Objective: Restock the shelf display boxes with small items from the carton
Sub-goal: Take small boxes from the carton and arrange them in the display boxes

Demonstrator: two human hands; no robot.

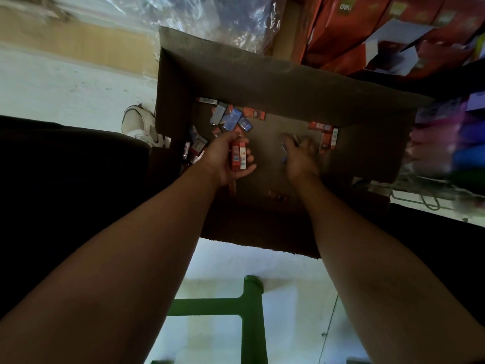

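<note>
Both my arms reach down into a large brown carton point(262, 82) on the floor. My left hand point(223, 158) grips a few small red boxes point(238, 156) stacked side by side in its palm. My right hand point(299, 158) is blurred, low over the carton's bottom, with something small and blue at its fingers; whether it holds it I cannot tell. Loose small red and blue boxes point(231, 118) lie scattered at the carton's far left, and a few red ones point(326, 135) sit at the right wall.
Red product boxes point(367, 30) are stacked at the upper right, above a shelf with blurred pink and purple goods point(446, 137). A wire rack point(420, 195) sticks out at the right. A shoe point(141, 124) stands left of the carton. A green stool frame point(252, 306) is below me.
</note>
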